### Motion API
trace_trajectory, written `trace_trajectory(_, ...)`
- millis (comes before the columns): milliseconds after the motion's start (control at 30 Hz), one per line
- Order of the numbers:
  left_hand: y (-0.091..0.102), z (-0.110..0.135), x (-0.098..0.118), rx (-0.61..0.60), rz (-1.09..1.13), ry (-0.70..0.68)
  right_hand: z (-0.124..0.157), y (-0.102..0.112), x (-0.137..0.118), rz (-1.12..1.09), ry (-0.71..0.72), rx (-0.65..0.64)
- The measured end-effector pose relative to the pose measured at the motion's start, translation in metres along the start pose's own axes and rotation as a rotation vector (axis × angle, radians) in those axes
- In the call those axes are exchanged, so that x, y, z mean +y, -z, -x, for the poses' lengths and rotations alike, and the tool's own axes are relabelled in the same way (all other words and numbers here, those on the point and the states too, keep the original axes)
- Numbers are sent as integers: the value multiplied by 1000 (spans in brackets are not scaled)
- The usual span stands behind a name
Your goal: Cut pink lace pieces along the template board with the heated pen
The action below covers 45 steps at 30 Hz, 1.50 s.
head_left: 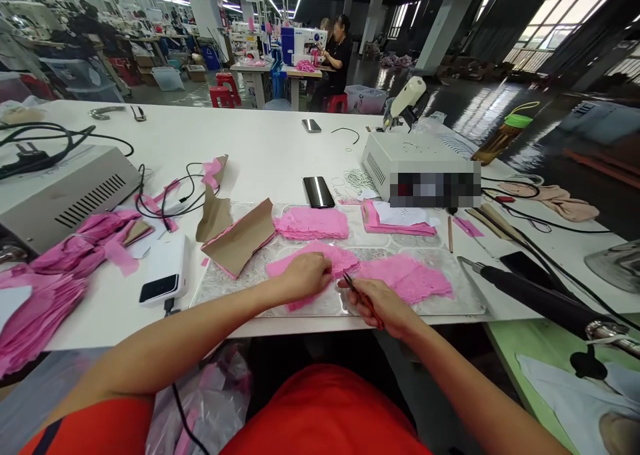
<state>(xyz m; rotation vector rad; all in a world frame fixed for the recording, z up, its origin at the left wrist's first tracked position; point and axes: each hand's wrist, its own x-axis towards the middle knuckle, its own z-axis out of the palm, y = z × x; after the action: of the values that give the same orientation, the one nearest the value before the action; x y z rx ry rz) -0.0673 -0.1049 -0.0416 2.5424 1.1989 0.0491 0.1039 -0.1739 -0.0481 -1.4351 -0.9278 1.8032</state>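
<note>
My left hand [306, 276] is closed in a pinch on a pink lace piece [320, 258] lying on a clear patterned mat [225, 283] at the table's near edge. My right hand [383, 306] is closed around a thin dark pen-like tool [356, 291], its tip touching the lace just right of my left hand. More pink lace [407, 276] lies right of the tool. A stack of pink lace [313, 223] sits behind, next to folded brown paper [241, 238].
A white machine box [417, 165] stands at back right, a grey one [60, 191] at left. A black phone [319, 191], a white power bank [163, 271], cables and a black-handled tool [530, 295] lie around. Pink scraps [45, 288] pile up at left. A person sews far behind.
</note>
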Motion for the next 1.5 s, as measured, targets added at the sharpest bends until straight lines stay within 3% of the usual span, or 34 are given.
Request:
trace_trajectory(133, 2, -3, -4, -12, 48, -7, -2, -7, 4, -107, -42, 37)
trace_trajectory(300, 1, -5, -2, -1, 79, 46, -15, -10, 2, 58, -38, 80)
trace_trajectory(667, 3, -6, -6, 18, 280, 199, -43, -24, -4, 144, 38, 158)
trace_trajectory(833, 0, -4, -11, 53, 392, 246, -51, -18, -1, 256, 88, 147)
trace_trajectory(1100, -2, 7, -11, 86, 452, 174, -58, -10, -10, 570, 333, 57)
trace_trajectory(1300, -4, -1, -21, 119, 478, 152, -62, -8, -17, 603, 353, 48)
trace_trajectory(1500, 3, -2, -26, 67, 509, 102, -64, -7, -13, 555, 373, 55)
